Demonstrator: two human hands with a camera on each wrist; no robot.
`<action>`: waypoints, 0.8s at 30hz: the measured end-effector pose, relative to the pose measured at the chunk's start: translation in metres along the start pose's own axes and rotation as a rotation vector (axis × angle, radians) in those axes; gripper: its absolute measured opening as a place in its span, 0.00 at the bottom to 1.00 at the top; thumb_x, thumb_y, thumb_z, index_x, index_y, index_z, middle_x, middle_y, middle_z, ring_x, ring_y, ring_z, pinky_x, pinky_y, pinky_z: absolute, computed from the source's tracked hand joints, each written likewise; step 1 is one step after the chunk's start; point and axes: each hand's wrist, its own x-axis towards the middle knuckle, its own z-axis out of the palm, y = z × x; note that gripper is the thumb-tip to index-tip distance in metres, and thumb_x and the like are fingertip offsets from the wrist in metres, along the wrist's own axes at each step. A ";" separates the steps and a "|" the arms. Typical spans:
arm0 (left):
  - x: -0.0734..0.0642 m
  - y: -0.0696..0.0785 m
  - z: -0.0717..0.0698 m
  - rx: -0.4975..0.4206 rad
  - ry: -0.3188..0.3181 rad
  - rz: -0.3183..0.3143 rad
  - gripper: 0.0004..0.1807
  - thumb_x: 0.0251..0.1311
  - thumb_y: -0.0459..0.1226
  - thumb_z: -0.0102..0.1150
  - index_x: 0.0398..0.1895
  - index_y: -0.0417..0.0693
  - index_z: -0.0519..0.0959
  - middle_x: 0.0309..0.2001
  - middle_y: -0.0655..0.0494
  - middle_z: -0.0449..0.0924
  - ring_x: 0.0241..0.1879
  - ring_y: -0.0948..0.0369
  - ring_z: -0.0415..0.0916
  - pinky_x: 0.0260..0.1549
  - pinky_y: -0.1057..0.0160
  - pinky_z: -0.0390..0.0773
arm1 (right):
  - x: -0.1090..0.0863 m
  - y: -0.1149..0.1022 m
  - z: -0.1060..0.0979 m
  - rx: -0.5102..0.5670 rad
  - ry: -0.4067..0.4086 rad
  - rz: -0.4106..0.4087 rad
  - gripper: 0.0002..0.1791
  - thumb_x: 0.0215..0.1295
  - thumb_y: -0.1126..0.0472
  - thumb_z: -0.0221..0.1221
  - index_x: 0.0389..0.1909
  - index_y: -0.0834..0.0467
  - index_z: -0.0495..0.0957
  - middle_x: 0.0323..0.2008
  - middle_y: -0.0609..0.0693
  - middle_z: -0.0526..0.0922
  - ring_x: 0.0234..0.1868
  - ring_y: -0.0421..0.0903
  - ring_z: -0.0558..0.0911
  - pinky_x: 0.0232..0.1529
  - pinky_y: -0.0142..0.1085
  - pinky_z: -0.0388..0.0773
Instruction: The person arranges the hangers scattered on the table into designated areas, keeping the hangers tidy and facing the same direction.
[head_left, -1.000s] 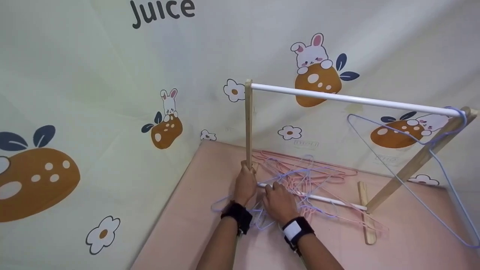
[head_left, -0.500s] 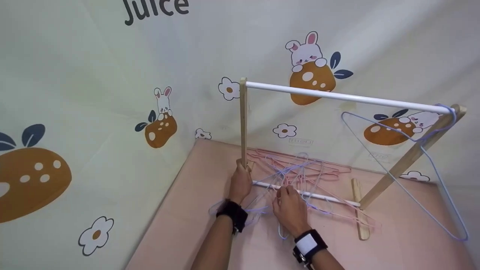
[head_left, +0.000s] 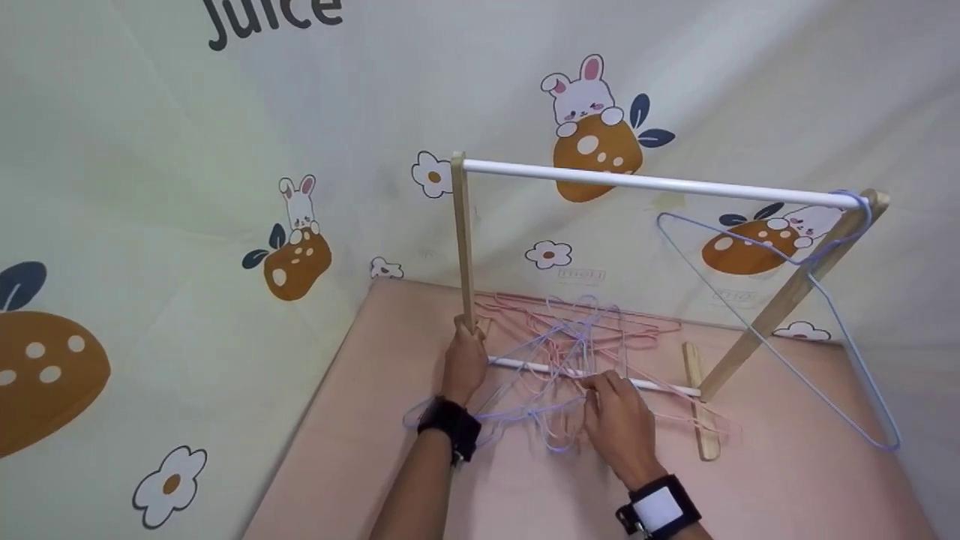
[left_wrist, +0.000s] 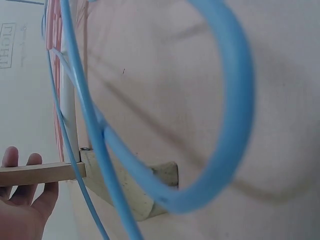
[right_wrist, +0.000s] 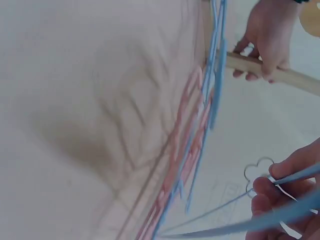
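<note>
My left hand (head_left: 463, 364) grips the left wooden upright (head_left: 463, 240) of a small garment rack, low down near its base. In the left wrist view the fingers (left_wrist: 35, 192) wrap around that post. At the front of a hanger pile, my right hand (head_left: 621, 424) pinches a blue hanger (head_left: 544, 410). The right wrist view shows the hanger's wire (right_wrist: 302, 172) between thumb and fingertips (right_wrist: 264, 186). Pink hangers (head_left: 652, 328) and blue ones lie tangled over the rack's lower white bar (head_left: 664, 388). Another blue hanger (head_left: 851, 345) hangs at the right end of the top bar (head_left: 660, 182).
The rack's right upright (head_left: 780, 307) leans on a wooden foot (head_left: 701, 442). A pink cloth (head_left: 795, 457) covers the surface underneath. Behind and to the left is a pale curtain (head_left: 165, 150) printed with rabbits, fruit and flowers.
My right hand has moved rightward along the pile, and a blue hanger has shifted forward with it. The left hand keeps its grip on the post. The head view has turned slightly right.
</note>
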 end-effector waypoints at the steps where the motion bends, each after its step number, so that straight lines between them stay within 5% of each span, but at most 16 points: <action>1: 0.000 0.000 -0.001 -0.002 0.005 0.002 0.11 0.85 0.30 0.48 0.63 0.39 0.65 0.38 0.44 0.82 0.31 0.50 0.80 0.30 0.47 0.83 | 0.000 0.004 -0.004 -0.003 0.006 -0.001 0.07 0.66 0.74 0.68 0.41 0.61 0.87 0.39 0.52 0.85 0.37 0.55 0.85 0.30 0.49 0.82; 15: 0.000 -0.005 -0.006 -0.010 -0.006 0.063 0.12 0.84 0.27 0.44 0.64 0.35 0.63 0.35 0.44 0.79 0.32 0.50 0.81 0.29 0.48 0.84 | -0.007 0.065 -0.067 -0.039 0.044 0.123 0.10 0.66 0.79 0.64 0.40 0.64 0.88 0.39 0.57 0.89 0.34 0.60 0.89 0.28 0.57 0.81; 24: -0.001 -0.001 -0.001 -0.028 -0.024 0.022 0.12 0.86 0.31 0.45 0.65 0.38 0.63 0.35 0.44 0.80 0.31 0.51 0.80 0.29 0.47 0.83 | -0.003 0.082 -0.092 -0.082 0.145 0.108 0.08 0.62 0.79 0.65 0.38 0.67 0.88 0.36 0.60 0.90 0.32 0.60 0.89 0.28 0.55 0.82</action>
